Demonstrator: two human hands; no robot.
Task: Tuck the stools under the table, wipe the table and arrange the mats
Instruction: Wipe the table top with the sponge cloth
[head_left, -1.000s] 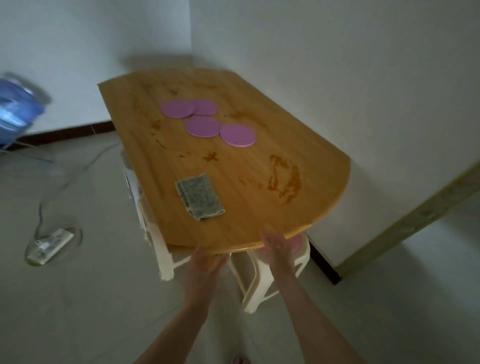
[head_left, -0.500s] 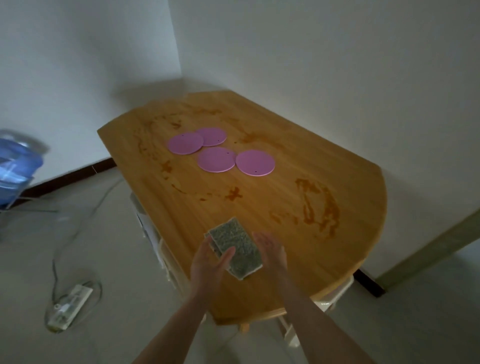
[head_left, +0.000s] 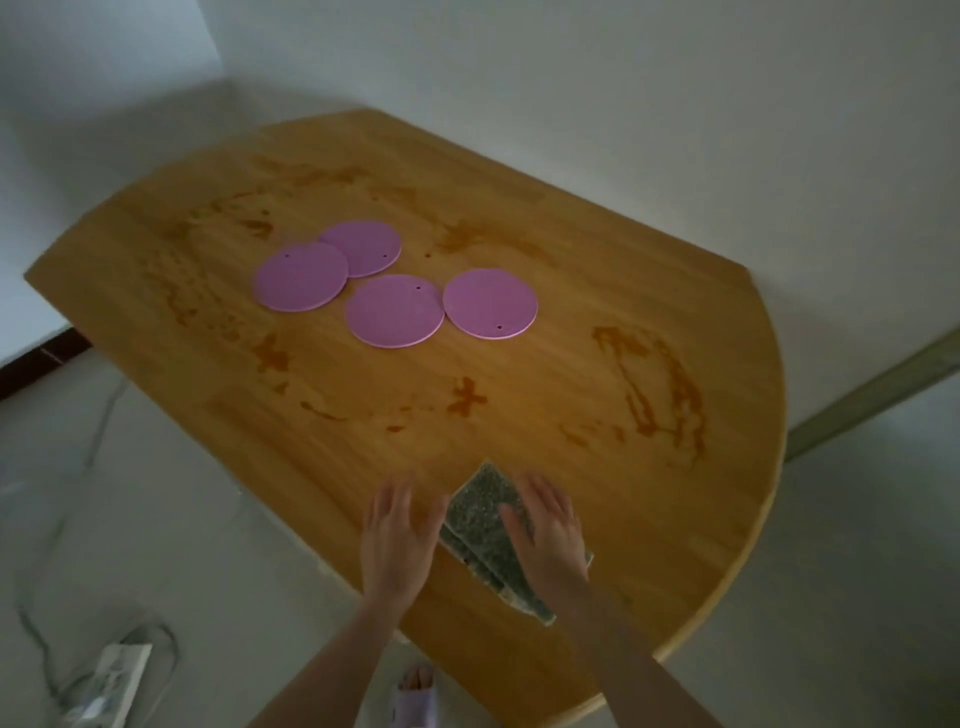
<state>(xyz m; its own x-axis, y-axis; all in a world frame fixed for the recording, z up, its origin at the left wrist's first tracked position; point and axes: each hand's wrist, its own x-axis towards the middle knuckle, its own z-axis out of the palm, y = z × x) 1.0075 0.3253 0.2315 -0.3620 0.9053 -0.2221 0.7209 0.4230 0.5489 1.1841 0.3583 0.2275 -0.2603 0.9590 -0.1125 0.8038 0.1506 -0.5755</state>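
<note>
Pale walls (head_left: 623, 78) meet in a corner behind everything, and a light floor (head_left: 156, 519) runs round the left and right of the scene. A wooden table (head_left: 571, 291) with a rounded right end fills most of the view, its far side close to the wall. The top is smeared with brown stains: a large looping one (head_left: 660, 395) near the rounded end, a smaller blotch (head_left: 467, 397) near the middle, and fainter streaks along the far and left parts. Four round purple mats sit together on the far left half of the top: the left mat (head_left: 301, 276) overlaps the edge of the back mat (head_left: 371, 249), the middle mat (head_left: 395, 310) lies just in front of them, and the right mat (head_left: 490, 304) lies just beside the middle one, nearly touching it. A folded grey-green cloth (head_left: 480, 525) lies on the near edge of the table, well apart from the mats. The right hand (head_left: 550, 540) rests flat on the cloth's right part, fingers straight and spread. The left hand (head_left: 397, 540) is also flat with fingers straight, on or just above the bare wood beside the cloth's left edge; the two hands are apart, with the cloth showing between them. On the floor at lower left lies a white power strip (head_left: 111, 680) with its cable, and a foot in a light slipper (head_left: 415, 696) shows below the table edge
</note>
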